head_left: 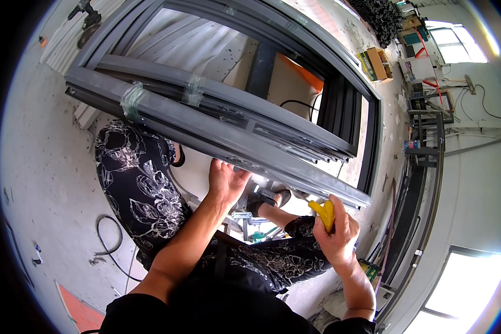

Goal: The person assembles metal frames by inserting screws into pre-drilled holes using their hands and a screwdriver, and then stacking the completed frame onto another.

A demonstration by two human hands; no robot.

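Observation:
A large grey metal window frame (295, 147) lies across the view, slanting down to the right, with strips of clear tape (132, 101) around its rails. My left hand (226, 181) has its palm turned up at the near rail. Its bent fingers hold the lower edge there, and the fingertips are partly hidden. To the right, my right hand (339, 236) is closed around a yellow plastic tool (324, 214) with a short spout-like end. That tool is close below the rail's right end; its exact kind is unclear.
My knees, in black flower-patterned trousers (145, 189), are below the frame. A black cable (114, 245) curls on the floor at left. A power tool (86, 16) lies at the upper left. Cardboard boxes (376, 64) and long metal profiles (409, 222) line the right side.

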